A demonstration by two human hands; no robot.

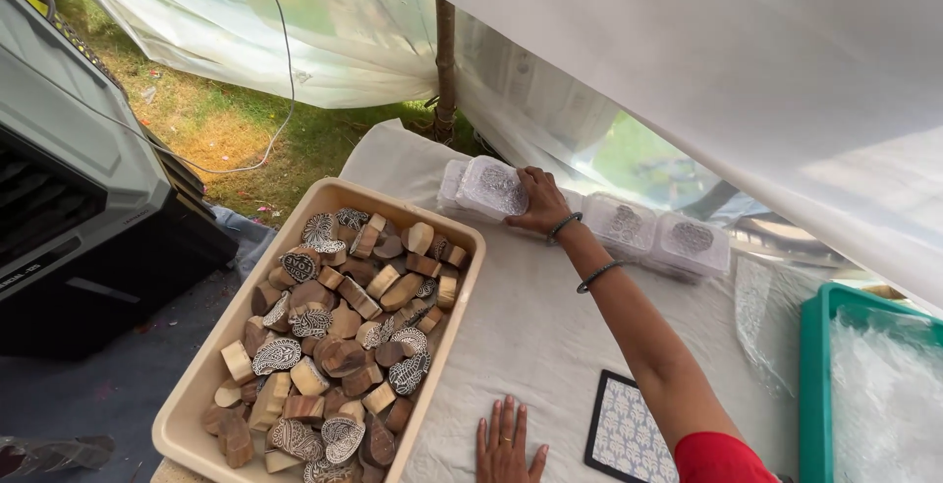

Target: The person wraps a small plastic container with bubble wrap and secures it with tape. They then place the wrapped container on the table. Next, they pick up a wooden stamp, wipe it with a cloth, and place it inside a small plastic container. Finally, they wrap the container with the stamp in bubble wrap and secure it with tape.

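While my left hand (508, 442) lies flat, fingers spread, at the near edge of the white tablecloth (550, 336), my right hand (538, 200) grips a clear plastic box (494, 186) at its far edge, tilted, long side running leftward; tent sheeting hangs behind.

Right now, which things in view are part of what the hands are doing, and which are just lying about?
In hand:
- right hand on the clear plastic box
- left hand flat on the white cloth
- the other clear boxes in the same row

Lying about:
- beige tray of carved wooden blocks
- patterned tile
- green tray
- grey machine
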